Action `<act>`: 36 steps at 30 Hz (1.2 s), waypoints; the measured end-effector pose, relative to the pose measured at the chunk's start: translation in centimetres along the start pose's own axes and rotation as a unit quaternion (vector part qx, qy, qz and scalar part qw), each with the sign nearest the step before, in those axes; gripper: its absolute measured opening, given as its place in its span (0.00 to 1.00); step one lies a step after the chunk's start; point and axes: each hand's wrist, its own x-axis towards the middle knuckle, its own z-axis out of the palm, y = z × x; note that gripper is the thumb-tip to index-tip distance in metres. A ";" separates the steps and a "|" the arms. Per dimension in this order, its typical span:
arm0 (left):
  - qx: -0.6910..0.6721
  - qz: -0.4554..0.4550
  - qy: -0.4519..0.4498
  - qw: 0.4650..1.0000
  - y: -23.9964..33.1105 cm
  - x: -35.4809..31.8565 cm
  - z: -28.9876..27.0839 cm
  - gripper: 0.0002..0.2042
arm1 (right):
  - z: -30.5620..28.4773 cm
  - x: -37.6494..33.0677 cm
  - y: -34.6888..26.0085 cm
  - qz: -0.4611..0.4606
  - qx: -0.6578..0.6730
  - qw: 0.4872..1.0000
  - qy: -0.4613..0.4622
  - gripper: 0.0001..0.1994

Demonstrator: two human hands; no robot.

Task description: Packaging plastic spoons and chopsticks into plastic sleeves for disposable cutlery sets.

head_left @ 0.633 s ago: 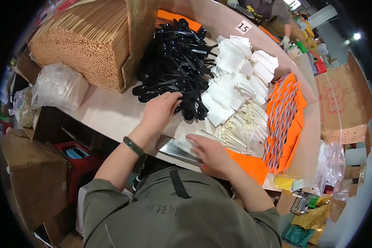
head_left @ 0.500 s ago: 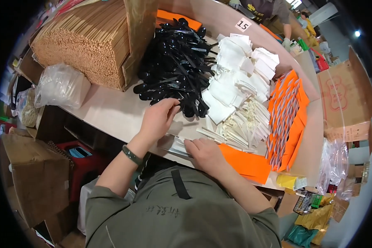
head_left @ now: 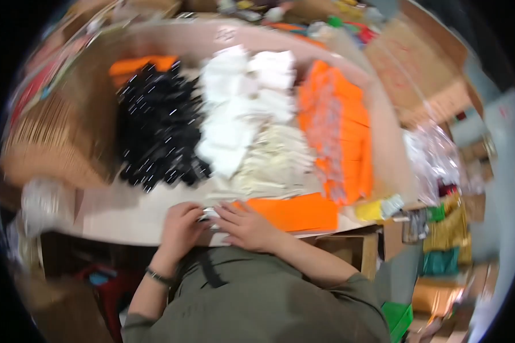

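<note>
The view is smeared by motion. My left hand [head_left: 183, 227] is at the table's near edge, its fingers curled in against a small whitish packet [head_left: 210, 212]. Beside it, my right hand [head_left: 247, 227] has its fingers bent over the same packet; its thumb is hidden. A stack of flat orange sleeves [head_left: 294, 211] lies just right of the right hand. Beyond the hands sit a pile of black plastic spoons [head_left: 160, 126], folded white napkins [head_left: 229, 114] and thin cream-coloured strips [head_left: 274, 163]. What the left fingertips hold is unclear.
Orange packets with greyish stripes [head_left: 337, 131] lie at the table's right. Bundled wooden sticks [head_left: 51, 140] and a clear plastic bag [head_left: 47, 206] are at the left. A yellow packet [head_left: 377, 208] lies near the right front edge. A cardboard box [head_left: 415, 68] stands beyond the table.
My left hand has left the spoon pile and come back to the near edge beside my right hand, at the whitish packet. The whole view has shifted, with the table turned in it.
</note>
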 end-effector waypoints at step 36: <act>0.442 -0.133 0.265 0.847 -6.6 5.1 -34.4 0.13 | -1.6 0.2 1.3 0.012 0.004 0.999 -0.048 0.25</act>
